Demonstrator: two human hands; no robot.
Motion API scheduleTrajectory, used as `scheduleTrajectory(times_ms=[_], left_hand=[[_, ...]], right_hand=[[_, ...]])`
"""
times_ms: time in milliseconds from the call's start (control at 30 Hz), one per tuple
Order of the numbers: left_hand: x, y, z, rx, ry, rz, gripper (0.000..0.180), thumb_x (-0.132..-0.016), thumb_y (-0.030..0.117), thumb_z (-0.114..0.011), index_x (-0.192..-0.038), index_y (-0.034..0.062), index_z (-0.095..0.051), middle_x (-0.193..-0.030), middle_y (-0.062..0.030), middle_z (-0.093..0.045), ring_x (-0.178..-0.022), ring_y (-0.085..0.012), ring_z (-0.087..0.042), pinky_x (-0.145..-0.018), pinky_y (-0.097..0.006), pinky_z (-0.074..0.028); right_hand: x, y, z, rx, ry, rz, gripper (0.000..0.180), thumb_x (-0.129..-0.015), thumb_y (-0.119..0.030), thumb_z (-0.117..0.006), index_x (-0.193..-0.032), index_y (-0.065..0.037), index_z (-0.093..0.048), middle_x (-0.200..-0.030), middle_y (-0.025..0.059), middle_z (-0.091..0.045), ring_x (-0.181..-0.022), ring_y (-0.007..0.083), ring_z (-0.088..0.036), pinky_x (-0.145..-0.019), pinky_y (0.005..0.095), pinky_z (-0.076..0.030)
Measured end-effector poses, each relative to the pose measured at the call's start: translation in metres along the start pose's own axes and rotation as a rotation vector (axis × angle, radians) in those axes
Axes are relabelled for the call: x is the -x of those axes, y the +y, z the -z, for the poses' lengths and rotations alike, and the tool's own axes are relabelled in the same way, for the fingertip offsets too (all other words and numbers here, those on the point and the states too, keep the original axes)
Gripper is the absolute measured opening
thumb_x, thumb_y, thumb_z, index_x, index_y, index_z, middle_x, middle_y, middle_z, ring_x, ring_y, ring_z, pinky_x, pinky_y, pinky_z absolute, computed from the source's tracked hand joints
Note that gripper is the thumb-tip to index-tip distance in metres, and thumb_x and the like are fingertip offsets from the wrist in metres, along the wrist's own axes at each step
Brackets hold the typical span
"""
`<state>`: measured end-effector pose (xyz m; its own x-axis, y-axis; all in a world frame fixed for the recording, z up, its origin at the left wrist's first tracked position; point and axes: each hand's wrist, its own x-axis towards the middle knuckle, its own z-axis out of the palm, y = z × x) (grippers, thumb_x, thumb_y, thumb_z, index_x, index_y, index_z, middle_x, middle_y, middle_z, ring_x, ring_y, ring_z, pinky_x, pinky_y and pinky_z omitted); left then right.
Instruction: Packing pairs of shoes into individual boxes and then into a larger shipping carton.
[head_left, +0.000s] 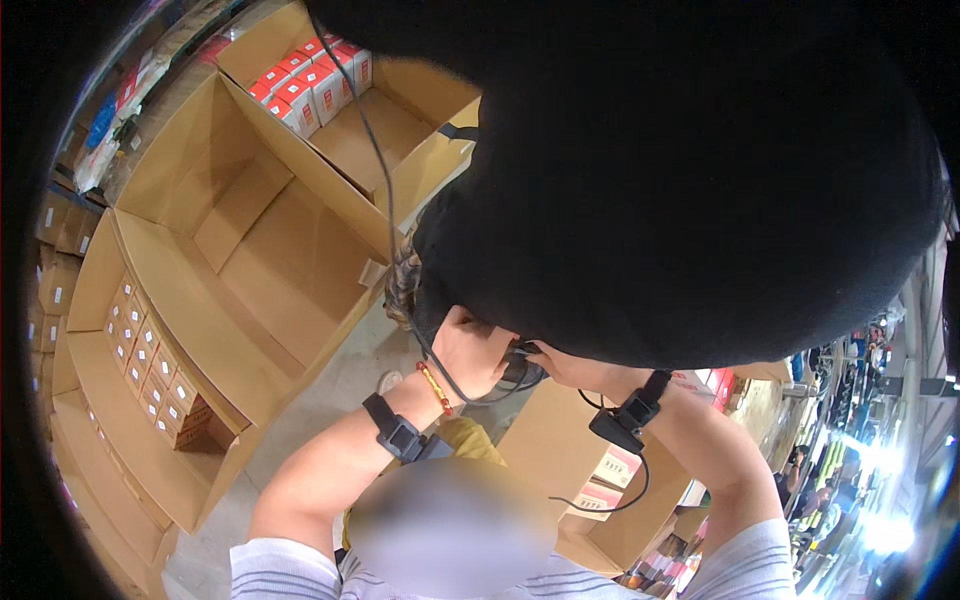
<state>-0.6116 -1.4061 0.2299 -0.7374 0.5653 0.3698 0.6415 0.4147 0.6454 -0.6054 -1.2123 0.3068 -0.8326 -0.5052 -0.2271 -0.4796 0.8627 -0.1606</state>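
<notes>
In the head view, the left hand (472,350) and the right hand (568,368) are raised close together near the middle, at the lower edge of a large black shape (680,180) that fills much of the upper right. A small dark piece (522,352) lies between the 2 hands, just beside the fingertips of both. The fingers of both hands are bent, but the black shape and shadow hide their tips, so I cannot tell whether either hand grips the piece or only touches it. A thin black cable (376,140) runs down past the left hand and loops below it.

The left wrist has a red-and-gold bracelet (436,386); each forearm wears a black strapped device, 1 on the left (398,432) and 1 on the right (618,425).

Left of the hands stands a wide open carton (290,255). Beyond it, another carton (385,125) holds red-and-white boxes (310,95); small brown boxes (150,365) sit at lower left.
</notes>
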Motion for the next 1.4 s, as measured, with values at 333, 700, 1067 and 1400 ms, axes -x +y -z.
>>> scheduleTrajectory(times_ms=[333,700,1067,1400], left_hand=[[0.001,0.001,-0.016,-0.234,0.012,0.167,0.012,-0.068,0.028,-0.069,-0.069,0.0168,-0.066,-0.066,-0.0031,-0.066,-0.068,-0.021,-0.063,-0.083,-0.046,-0.033],[-0.005,-0.004,-0.013,-0.197,0.09,0.077,0.011,-0.067,0.027,-0.067,-0.065,0.016,-0.067,-0.062,-0.0044,-0.064,-0.062,-0.0233,-0.062,-0.082,-0.046,-0.034],[-0.004,-0.002,0.004,-0.106,-0.05,0.123,0.006,-0.065,0.021,-0.067,-0.068,0.0164,-0.069,-0.061,-0.0058,-0.063,-0.066,-0.0246,-0.061,-0.081,-0.043,-0.032],[-0.001,-0.01,0.018,0.061,-0.04,0.154,0.021,-0.061,0.014,-0.069,-0.081,0.0136,-0.071,-0.068,-0.0061,-0.066,-0.072,-0.0238,-0.063,-0.088,-0.041,-0.033]], right_hand=[[0.001,0.001,0.008,-0.072,0.104,0.013,0.022,-0.077,-0.028,-0.071,-0.092,-0.012,-0.063,-0.075,0.0042,-0.061,-0.071,0.025,-0.058,-0.067,0.0367,-0.045],[-0.003,0.02,-0.012,-0.185,0.005,0.082,0.02,-0.086,-0.028,-0.061,-0.1,-0.014,-0.062,-0.104,0.005,-0.062,-0.096,0.0254,-0.057,-0.088,0.0373,-0.044],[-0.006,-0.011,0.006,0.091,-0.055,0.051,0.026,-0.086,-0.024,-0.06,-0.108,-0.011,-0.061,-0.104,0.0112,-0.061,-0.098,0.0282,-0.059,-0.089,0.0402,-0.045],[-0.011,-0.018,0.0,-0.217,-0.026,-0.05,0.026,-0.08,-0.021,-0.066,-0.1,-0.005,-0.062,-0.094,0.0145,-0.062,-0.094,0.0324,-0.059,-0.081,0.0392,-0.047]])
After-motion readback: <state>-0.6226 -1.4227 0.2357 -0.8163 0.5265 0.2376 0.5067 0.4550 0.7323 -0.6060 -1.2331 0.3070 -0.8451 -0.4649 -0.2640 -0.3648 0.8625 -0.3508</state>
